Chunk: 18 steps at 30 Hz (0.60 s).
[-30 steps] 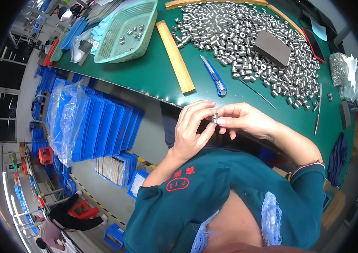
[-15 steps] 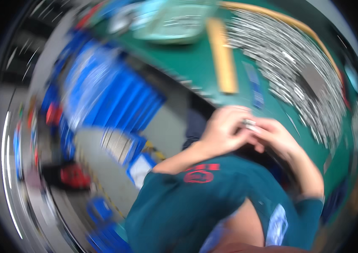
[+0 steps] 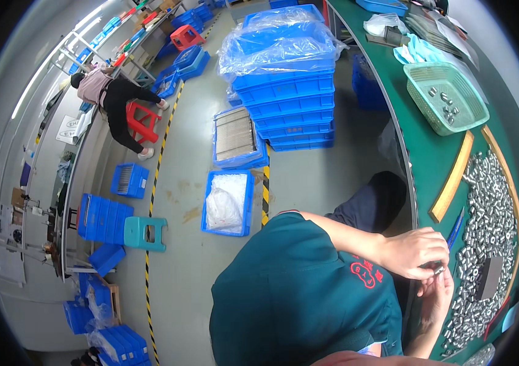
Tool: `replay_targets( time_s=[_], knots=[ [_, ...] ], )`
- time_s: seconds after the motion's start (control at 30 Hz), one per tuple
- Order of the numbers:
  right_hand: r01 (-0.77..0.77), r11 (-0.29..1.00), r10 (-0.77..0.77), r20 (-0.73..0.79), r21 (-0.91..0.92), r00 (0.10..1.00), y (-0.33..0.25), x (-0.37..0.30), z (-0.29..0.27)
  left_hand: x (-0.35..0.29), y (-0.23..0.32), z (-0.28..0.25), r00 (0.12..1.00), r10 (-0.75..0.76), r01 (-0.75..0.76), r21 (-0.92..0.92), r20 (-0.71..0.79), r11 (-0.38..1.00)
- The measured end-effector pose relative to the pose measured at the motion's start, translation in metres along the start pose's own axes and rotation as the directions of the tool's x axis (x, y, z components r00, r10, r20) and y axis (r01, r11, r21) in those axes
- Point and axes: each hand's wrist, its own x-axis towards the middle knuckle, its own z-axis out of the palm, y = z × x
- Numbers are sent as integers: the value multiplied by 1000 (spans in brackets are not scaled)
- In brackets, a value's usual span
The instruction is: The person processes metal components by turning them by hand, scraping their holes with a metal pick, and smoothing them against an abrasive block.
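My left hand (image 3: pixel 415 251) and my right hand (image 3: pixel 436 297) meet at the edge of the green table. Their closed fingers pinch a small silvery metal cylinder (image 3: pixel 438 269) between them, and most of it is hidden by the fingertips. Beyond the hands, many similar metal cylinders (image 3: pixel 482 244) lie in a loose pile on the tabletop. A dark grey block (image 3: pixel 489 277) rests among them. Just past my left hand lies a thin blue tool (image 3: pixel 456 227), pen-like in shape.
Wooden strips (image 3: pixel 452 177) border the pile. A pale green basket (image 3: pixel 421 100) holds several cylinders. Stacked blue crates (image 3: pixel 293 100) stand on the floor, near a crate with a white bag (image 3: pixel 226 204). Farther left, a person (image 3: pixel 119 104) bends by a red stool (image 3: pixel 142 122).
The view has swung left, bringing more floor, crates and the other person into sight, and the blur is gone. Both hands stay together with the small metal piece.
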Motion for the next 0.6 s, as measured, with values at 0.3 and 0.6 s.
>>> replay_targets(
  time_s=[0.3, 0.6],
  knots=[
    [-173, 985, 173, 4, 5, 985, -20, 11, 24, 2, -2, -19, 971, -228, 231, -54, 69, 971],
    [-110, 987, 101, 82, 114, 991, -7, 10, 17, -2, -9, -17, 979, -125, 125, 11, 163, 992]
  ],
)
